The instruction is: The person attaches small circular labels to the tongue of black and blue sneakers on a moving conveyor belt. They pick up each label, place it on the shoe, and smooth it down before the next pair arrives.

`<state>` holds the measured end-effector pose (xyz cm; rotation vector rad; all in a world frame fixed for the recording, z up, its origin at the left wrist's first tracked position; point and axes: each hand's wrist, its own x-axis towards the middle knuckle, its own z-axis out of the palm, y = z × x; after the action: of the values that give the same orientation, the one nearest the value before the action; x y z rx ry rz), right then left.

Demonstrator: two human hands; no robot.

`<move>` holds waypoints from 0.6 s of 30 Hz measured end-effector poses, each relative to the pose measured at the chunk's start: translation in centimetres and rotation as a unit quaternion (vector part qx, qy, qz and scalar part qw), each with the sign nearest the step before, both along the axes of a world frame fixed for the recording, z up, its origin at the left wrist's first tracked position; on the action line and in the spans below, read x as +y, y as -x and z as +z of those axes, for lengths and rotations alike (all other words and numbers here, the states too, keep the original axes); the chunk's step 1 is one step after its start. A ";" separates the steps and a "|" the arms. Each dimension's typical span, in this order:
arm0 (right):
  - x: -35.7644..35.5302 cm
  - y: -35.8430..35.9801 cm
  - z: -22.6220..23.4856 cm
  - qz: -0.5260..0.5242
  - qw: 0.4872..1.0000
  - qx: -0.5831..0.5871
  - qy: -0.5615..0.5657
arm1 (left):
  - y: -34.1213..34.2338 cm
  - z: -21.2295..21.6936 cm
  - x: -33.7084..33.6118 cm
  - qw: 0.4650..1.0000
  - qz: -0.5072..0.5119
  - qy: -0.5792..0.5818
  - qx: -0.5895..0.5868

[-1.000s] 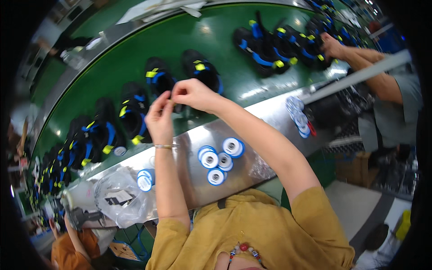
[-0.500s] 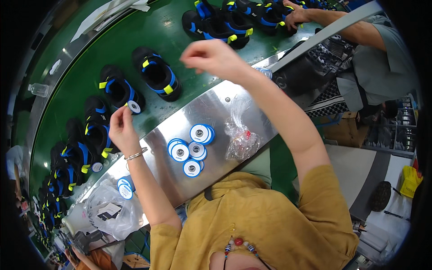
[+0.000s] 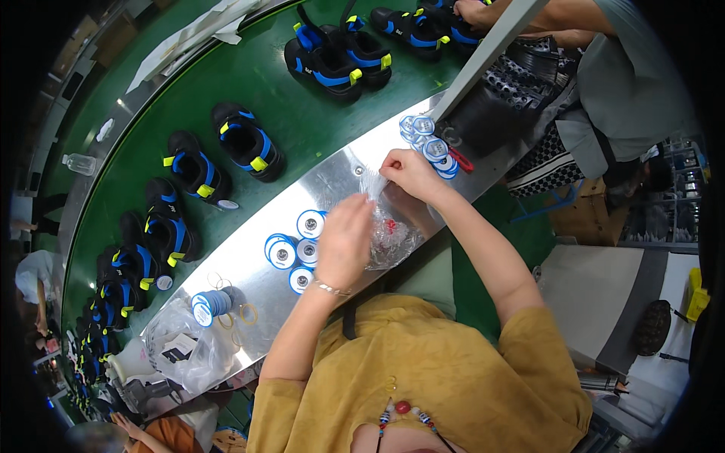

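My right hand (image 3: 414, 175) is closed in a pinch at the top of a bunch of thin clear plastic strands (image 3: 371, 183); what sits between the fingertips is too small to make out. Just left of it my left hand (image 3: 346, 240), smeared by motion, passes over the clear plastic bag (image 3: 394, 243) with red bits in it. Overlapping round white tags with blue rims (image 3: 281, 253) lie beside my left hand on the metal ledge (image 3: 249, 283). A similar round tag (image 3: 227, 204) rests at the heel of a black and blue shoe (image 3: 198, 167).
Black shoes with yellow tabs (image 3: 249, 142) line the curved green belt (image 3: 317, 124). A stack of round tags (image 3: 211, 306), rubber bands (image 3: 248, 314) and a plastic bag (image 3: 185, 355) sit left. More tags (image 3: 430, 143) lie right, near a metal bar (image 3: 487, 57) and a co-worker's arm (image 3: 559, 19).
My left hand has left the tagged shoe and swung right to the plastic bag. My right hand has come down from over the belt to the clear strands.
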<state>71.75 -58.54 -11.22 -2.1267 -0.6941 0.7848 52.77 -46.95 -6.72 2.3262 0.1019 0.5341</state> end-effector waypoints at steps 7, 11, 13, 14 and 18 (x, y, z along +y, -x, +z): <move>-0.8 -0.5 0.0 -0.126 0.962 0.187 -0.156 | -1.4 -2.4 -4.4 0.986 -0.034 -0.104 0.126; -0.2 -2.0 -2.2 -0.153 0.961 -0.015 -0.228 | -1.0 -3.9 -4.8 0.984 -0.031 -0.095 0.146; -0.1 -3.7 -0.1 -0.245 0.942 0.073 -0.218 | -0.5 -4.0 -5.0 0.984 -0.028 -0.094 0.152; -0.4 -4.3 1.6 -0.271 0.926 0.097 -0.243 | -0.6 -4.1 -5.0 0.983 -0.029 -0.094 0.153; -1.7 -4.6 5.8 -0.227 0.899 0.072 -0.368 | -0.9 -3.4 -4.9 0.985 -0.026 -0.093 0.141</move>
<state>76.39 -60.23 -5.43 -1.4265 -0.3092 0.3309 53.62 -51.87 -10.12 2.5696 0.1294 0.1906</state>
